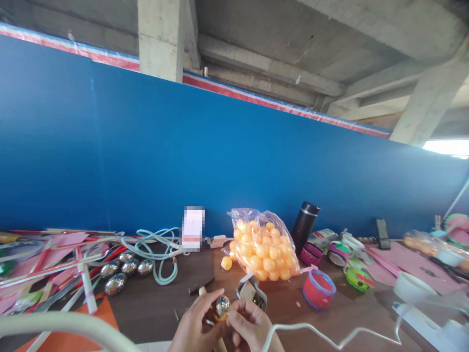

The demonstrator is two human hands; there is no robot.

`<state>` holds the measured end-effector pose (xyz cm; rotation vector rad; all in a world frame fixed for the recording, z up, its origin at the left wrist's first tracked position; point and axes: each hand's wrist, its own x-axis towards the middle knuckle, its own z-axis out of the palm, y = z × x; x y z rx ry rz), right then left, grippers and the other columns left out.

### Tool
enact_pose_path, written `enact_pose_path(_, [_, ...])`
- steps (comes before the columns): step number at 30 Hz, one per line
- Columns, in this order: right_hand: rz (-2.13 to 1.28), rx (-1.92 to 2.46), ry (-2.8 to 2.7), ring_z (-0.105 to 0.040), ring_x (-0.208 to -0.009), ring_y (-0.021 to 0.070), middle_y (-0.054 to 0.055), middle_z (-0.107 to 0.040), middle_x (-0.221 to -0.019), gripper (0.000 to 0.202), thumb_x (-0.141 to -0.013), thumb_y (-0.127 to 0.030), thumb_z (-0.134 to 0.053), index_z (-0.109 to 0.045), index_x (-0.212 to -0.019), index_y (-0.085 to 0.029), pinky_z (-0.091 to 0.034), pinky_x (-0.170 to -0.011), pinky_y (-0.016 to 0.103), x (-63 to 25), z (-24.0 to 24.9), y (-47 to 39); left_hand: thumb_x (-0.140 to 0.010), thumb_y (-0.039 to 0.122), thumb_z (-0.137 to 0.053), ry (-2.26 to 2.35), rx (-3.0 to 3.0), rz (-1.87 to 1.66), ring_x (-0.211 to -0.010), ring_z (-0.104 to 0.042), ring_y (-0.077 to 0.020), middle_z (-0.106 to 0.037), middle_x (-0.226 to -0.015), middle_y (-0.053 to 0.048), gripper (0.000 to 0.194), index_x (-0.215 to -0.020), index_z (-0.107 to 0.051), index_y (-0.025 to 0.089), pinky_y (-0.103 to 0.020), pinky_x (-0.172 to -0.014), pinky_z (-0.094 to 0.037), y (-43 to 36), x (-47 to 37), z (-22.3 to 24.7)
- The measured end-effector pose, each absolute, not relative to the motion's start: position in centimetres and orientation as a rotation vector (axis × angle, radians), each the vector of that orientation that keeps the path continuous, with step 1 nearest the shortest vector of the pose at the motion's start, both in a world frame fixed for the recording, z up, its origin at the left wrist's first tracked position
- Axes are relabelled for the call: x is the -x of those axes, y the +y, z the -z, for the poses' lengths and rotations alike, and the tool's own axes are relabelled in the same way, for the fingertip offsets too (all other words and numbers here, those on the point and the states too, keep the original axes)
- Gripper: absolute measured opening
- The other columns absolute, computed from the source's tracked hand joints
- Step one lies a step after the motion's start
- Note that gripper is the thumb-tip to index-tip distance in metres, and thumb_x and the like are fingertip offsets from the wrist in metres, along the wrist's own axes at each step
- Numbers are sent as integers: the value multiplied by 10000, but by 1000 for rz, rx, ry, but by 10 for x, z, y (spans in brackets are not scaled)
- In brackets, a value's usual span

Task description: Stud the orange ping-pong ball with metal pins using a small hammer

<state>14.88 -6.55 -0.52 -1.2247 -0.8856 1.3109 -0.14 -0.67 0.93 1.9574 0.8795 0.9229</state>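
A shiny silver ball point(222, 306), orange along its lower edge, is gripped between the thumb and fingers of my left hand point(196, 322). The fingers of my right hand point(251, 325) are pinched together against the ball's right side; whatever small thing they hold is hidden. Under my hands lies a hammer point(202, 291) with a dark head and a wooden handle, partly covered by my left hand. Just beyond my right hand stands a small open box point(252, 292) of small dark metal pieces.
A clear bag of orange balls point(266, 252) stands ahead, with one loose orange ball point(226, 263) beside it. Several silver balls point(116, 283) and a coiled pale-blue cord point(166, 256) lie left. A red round container point(318, 289) sits right. A white cable point(311, 328) crosses the front.
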Motion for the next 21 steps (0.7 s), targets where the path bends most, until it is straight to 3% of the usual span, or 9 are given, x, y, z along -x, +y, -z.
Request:
enact_pose_path(13, [-1428,1195,-832,-294,-264,12,-108,-451,-362,415,-621,-557,-661,-479,-688,-189,-215,-293,147,-155,6,-66,-691,266,-634,876,-2047,-884,-813,-642,-184,-673,-1008,-94,429,-1112,-601,185,-232,-717,-505,-8,2,-15])
enact_pose_path(21, [-1479,1100,-821,-314,-254,17,-117,-430,-340,367,-632,-493,-686,-474,-658,-195,-171,-314,148,-156,1,-66,-689,262,-634,865,-2017,-890,-872,-630,-193,-673,-1020,-80,418,-1104,-609,219,-245,-759,-495,-10,3,-20])
